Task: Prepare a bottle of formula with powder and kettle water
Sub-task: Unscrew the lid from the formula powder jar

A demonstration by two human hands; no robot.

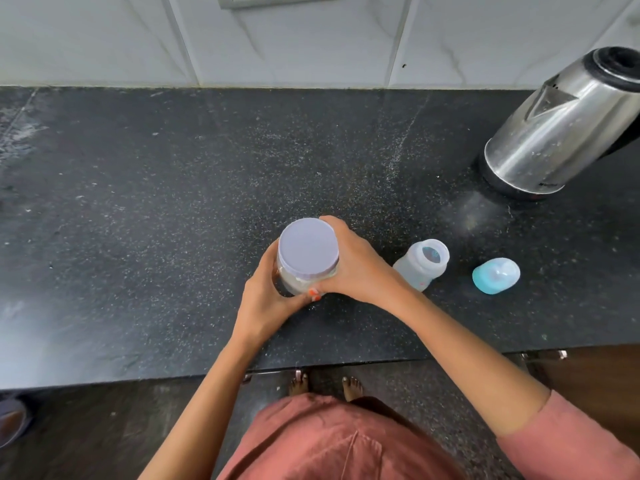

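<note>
So both hands were on the clear round plastic jar with the pale lilac lid [308,245], which stood upright near the middle of the black speckled stone countertop [138,202]. The left hand [266,299] was wrapped around the lower body of the jar from the near side, fingers curled onto it. The right hand [353,265] was curled around the top, gripping right at the lid's rim, thumb with orange polish down by the jar's front. Lid was on, and some pale powder showed through the wall at the bottom.

Just to the right of the right wrist sat the small translucent baby bottle [422,263], open-mouthed, no top on it. A little further right, apart from the bottle, was its turquoise collar with the clear teat [496,275], sitting on the counter by itself. Well back at the far right corner stood the shiny stainless steel electric kettle with a black lid [561,123], on its black base, against the white tiled wall [311,39].
</note>
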